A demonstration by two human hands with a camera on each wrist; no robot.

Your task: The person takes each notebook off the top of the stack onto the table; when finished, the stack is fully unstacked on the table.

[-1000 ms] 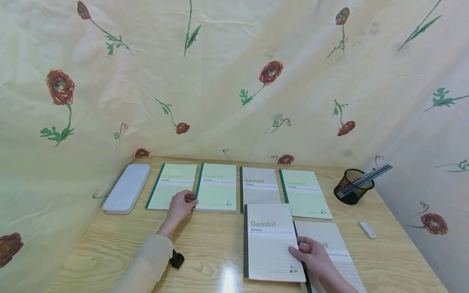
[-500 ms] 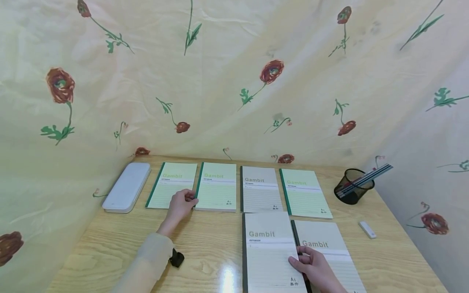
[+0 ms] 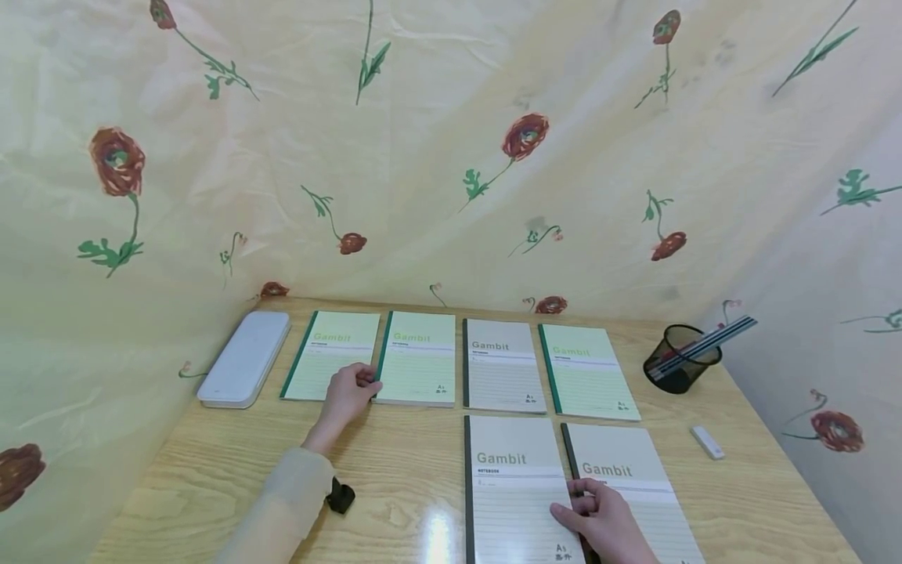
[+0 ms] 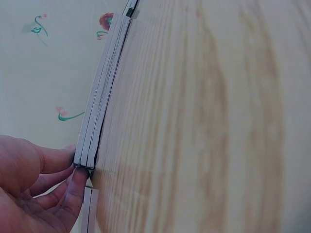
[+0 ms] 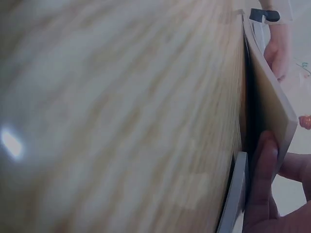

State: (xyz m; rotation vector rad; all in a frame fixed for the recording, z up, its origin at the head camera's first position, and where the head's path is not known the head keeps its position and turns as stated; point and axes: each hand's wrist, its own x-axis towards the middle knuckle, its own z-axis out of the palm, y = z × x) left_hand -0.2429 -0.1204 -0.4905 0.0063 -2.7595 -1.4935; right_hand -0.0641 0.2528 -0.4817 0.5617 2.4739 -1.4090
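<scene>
In the head view, my left hand (image 3: 350, 392) is at the lower left corner of a green-spined notebook (image 3: 417, 356). The left wrist view shows my thumb and fingers pinching the corner of this small notebook stack (image 4: 101, 97), which lies on the table. My right hand (image 3: 602, 513) grips the right edge of a grey notebook (image 3: 517, 501), thumb on the cover. In the right wrist view, that grey notebook (image 5: 272, 92) tilts, its held edge raised off the wood with my fingers underneath. Another grey notebook (image 3: 627, 454) lies beside it, partly covered by my right hand.
A green notebook (image 3: 331, 337) lies at the left, a grey one (image 3: 502, 368) and another green one (image 3: 588, 372) in the back row. A white case (image 3: 244, 360) stands far left. At right are a black mesh pen holder (image 3: 669, 380) with striped sticks and a white eraser-like block (image 3: 707, 442).
My right hand has drawn the grey notebook toward me and lowered it, uncovering the grey notebook behind and more of the one at its right. My left hand has stayed in place.
</scene>
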